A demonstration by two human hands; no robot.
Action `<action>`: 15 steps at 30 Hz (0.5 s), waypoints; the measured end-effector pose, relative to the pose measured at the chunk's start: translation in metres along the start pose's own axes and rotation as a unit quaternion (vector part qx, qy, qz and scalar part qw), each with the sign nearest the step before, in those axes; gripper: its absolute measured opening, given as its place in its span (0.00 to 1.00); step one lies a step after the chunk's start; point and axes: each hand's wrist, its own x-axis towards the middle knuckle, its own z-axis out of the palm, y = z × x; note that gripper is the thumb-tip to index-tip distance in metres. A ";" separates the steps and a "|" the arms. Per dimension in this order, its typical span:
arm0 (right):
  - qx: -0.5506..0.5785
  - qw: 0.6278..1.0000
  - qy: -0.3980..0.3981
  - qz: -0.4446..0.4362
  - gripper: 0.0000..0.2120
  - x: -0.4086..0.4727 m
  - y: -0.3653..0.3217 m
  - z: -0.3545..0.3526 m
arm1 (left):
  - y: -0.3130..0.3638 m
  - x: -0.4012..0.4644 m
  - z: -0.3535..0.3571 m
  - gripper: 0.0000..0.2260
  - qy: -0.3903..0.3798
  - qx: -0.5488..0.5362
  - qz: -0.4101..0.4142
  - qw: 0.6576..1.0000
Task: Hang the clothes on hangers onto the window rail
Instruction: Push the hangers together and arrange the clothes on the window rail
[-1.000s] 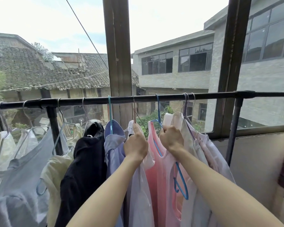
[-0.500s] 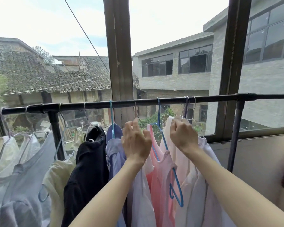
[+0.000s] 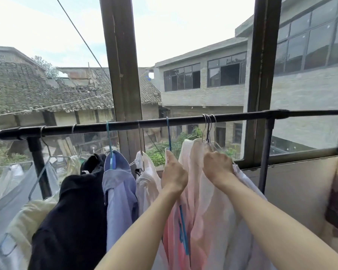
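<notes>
Both hands are up among the clothes just under the rail [image 3: 183, 121]. The left hand [image 3: 174, 174] is curled round the shoulder of the pink top [image 3: 176, 230], right below where its blue hook [image 3: 167, 131] loops over the rail. The right hand [image 3: 218, 167] is clenched round the gathered necks of the wire hangers [image 3: 209, 129], three hooks bunched together on the rail, with the pale garments [image 3: 213, 201] spilling down beneath the fist. The two hands sit near each other, a cream collar showing between them.

Left of the blue hook along the rail hang a white top [image 3: 146, 184], then a blue shirt [image 3: 119, 191] on a teal hanger [image 3: 109, 141], then a black garment [image 3: 72, 211], packed shoulder to shoulder. Further left, past the rail's upright post [image 3: 37, 162], more pale clothes [image 3: 14, 182] hang on wire hangers.

Right of the bunched hooks the rail runs bare, past a joint and a second post [image 3: 266, 152], out to the frame's edge. Behind the rail stand the window mullions [image 3: 123, 75] and glass, and below it to the right a plain wall [image 3: 300, 191].
</notes>
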 end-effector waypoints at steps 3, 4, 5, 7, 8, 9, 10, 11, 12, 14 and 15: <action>0.012 0.999 0.026 -0.020 0.29 0.007 0.034 0.004 | 0.002 0.003 0.010 0.33 0.047 0.003 -0.003 0.999; 0.021 0.999 0.030 -0.025 0.29 0.010 0.047 0.006 | 0.004 0.003 0.013 0.33 0.059 0.008 -0.006 0.998; 0.029 0.999 0.030 -0.029 0.29 0.013 0.059 0.007 | 0.003 0.004 0.015 0.33 0.069 0.021 -0.013 0.997; 0.034 0.999 0.025 -0.029 0.28 0.019 0.077 0.010 | -0.001 0.007 0.015 0.32 0.087 0.049 -0.026 0.995; 0.032 0.999 0.022 -0.032 0.27 0.021 0.089 0.012 | -0.001 0.007 0.019 0.32 0.095 0.054 -0.034 0.993; 0.031 0.999 0.021 -0.031 0.27 0.023 0.098 0.013 | 0.000 0.008 0.021 0.32 0.099 0.054 -0.036 0.993; 0.031 0.999 0.020 -0.030 0.25 0.024 0.107 0.014 | 0.002 0.009 0.024 0.32 0.099 0.058 -0.037 0.993; 0.035 0.999 0.020 -0.030 0.24 0.024 0.113 0.014 | 0.003 0.009 0.027 0.32 0.097 0.061 -0.038 0.993; 0.038 0.999 0.018 -0.030 0.22 0.023 0.116 0.013 | 0.003 0.010 0.028 0.31 0.097 0.064 -0.041 0.992; 0.052 0.998 0.007 -0.028 0.21 0.020 0.117 0.010 | 0.005 0.011 0.029 0.30 0.109 0.077 -0.046 0.990; 0.066 0.997 0.001 -0.027 0.20 0.019 0.116 0.009 | 0.006 0.011 0.029 0.30 0.113 0.085 -0.048 0.989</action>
